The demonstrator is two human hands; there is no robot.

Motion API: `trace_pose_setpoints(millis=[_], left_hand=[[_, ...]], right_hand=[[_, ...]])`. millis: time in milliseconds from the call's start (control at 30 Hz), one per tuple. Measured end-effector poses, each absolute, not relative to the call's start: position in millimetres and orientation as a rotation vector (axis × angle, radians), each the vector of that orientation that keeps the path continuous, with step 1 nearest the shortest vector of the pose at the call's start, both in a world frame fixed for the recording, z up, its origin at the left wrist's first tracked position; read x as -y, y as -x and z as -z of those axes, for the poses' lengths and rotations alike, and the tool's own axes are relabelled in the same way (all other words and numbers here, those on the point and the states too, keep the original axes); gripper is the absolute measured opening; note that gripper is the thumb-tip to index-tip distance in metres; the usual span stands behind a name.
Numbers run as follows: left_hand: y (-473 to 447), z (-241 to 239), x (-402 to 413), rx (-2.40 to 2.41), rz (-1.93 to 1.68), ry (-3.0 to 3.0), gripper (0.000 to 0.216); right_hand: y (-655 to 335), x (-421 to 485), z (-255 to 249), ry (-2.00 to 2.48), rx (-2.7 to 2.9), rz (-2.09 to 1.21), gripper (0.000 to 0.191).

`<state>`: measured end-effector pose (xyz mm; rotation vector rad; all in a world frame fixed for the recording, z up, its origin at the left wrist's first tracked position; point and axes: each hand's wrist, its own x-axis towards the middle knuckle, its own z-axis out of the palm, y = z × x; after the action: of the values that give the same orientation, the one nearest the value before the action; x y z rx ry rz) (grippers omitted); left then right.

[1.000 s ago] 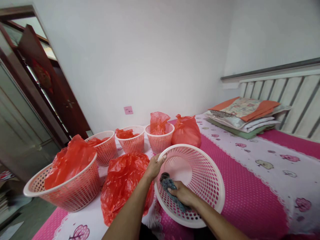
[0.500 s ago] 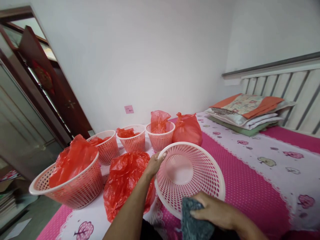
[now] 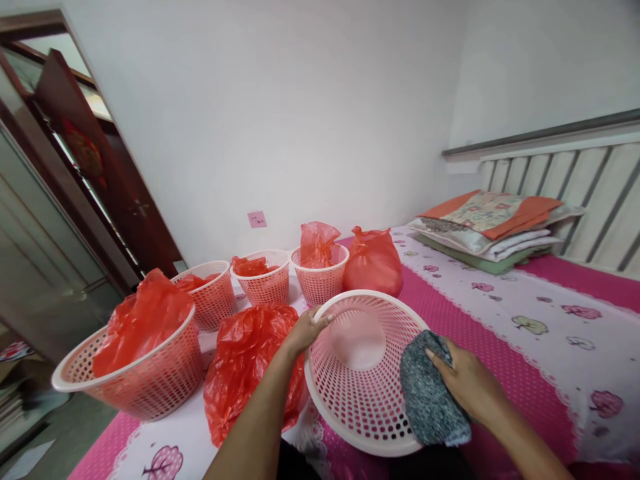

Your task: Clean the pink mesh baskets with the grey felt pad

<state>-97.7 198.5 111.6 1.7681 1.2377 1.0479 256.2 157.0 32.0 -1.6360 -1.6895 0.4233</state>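
A pink perforated plastic basket (image 3: 357,393) is tilted toward me on the bed, its inside bare. My left hand (image 3: 306,330) grips its left rim. My right hand (image 3: 463,381) presses a grey cloth (image 3: 430,400) over the basket's right rim. A filled red plastic bag (image 3: 250,363) lies just left of the basket, under my left forearm.
Several pink baskets with red bags stand to the left and behind: a large one (image 3: 145,380) and three small ones (image 3: 265,280). A tied red bag (image 3: 373,261) sits behind the held basket. Folded bedding (image 3: 493,227) lies by the headboard. A door (image 3: 95,167) stands open at left.
My right hand drew the grey cloth out of the basket's inside, down to the near rim, then over to the right rim. My left hand kept its grip on the left rim.
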Motion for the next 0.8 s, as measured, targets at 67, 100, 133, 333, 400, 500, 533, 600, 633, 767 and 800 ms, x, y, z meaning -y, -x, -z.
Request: trace_pose_setpoints(millis=[67, 100, 133, 333, 400, 500, 533, 600, 633, 767, 800], left_hand=[[103, -116, -194, -1.281, -0.981, -1.788, 0.061], [107, -118, -191, -1.302, -0.942, -1.789, 0.059], [111, -120, -187, -1.323, -0.895, -1.785, 0.057], [121, -119, -171, -1.436, -0.577, -1.679, 0.037], [120, -119, -171, -1.495, -0.591, -1.682, 0.036], [118, -122, -176, -1.64, -0.725, -1.762, 0.028], [118, -123, -177, -1.685, -0.768, -1.8, 0.025], [118, -124, -180, -1.741, -0.816, -1.873, 0.018], [118, -124, -181, -1.753, -0.82, -1.901, 0.017], [118, -126, -179, -1.77, -0.81, -1.971, 0.021], [118, -127, -178, -1.775, -0.811, -1.984, 0.021]], right_hand=[[-257, -157, -29, 1.654, 1.703, -0.431, 0.052], [-258, -157, -29, 1.663, 1.696, -0.428, 0.052], [-259, -157, -30, 1.672, 1.684, -0.425, 0.053], [-263, -158, -30, 1.665, 1.584, -0.449, 0.053], [-261, -157, -29, 1.63, 1.564, -0.471, 0.051], [-254, -154, -31, 1.556, 1.547, -0.556, 0.05], [-251, -153, -32, 1.541, 1.546, -0.581, 0.05], [-248, -149, -37, 1.531, 1.563, -0.608, 0.051], [-248, -147, -40, 1.531, 1.593, -0.619, 0.049], [-258, -134, -50, 1.607, 1.8, -0.68, 0.046], [-261, -129, -53, 1.621, 1.834, -0.693, 0.045]])
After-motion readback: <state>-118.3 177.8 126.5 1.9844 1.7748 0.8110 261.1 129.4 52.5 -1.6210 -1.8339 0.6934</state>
